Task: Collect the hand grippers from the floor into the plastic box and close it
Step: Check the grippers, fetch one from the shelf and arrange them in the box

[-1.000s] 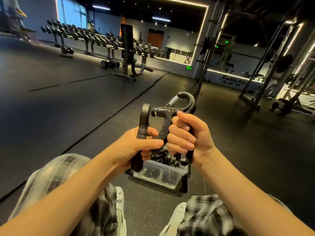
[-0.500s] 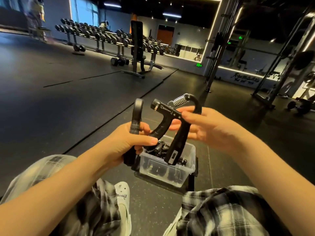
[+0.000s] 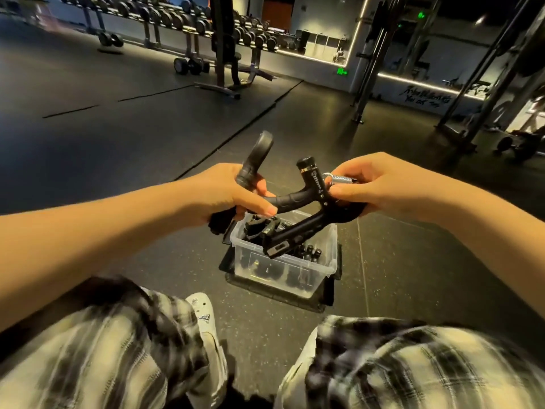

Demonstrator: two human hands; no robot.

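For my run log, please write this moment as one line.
left hand: grips hand gripper | right hand: holds second gripper above plastic box | box: open, more grippers inside

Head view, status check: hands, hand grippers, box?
Left hand gripping one black hand gripper. Right hand pinching second black spring gripper above clear plastic box, open, part-filled. Nothing blocking box mouth.

Both bare forearms reach forward, left hand [image 3: 233, 191] curled round a curved black handle [image 3: 259, 150], right hand [image 3: 383, 184] pinching a black spring-loaded hand gripper [image 3: 295, 199].

Dumbbell rack [image 3: 165, 16] at far wall; bench [image 3: 225, 54] before it; white shoe [image 3: 203, 318].
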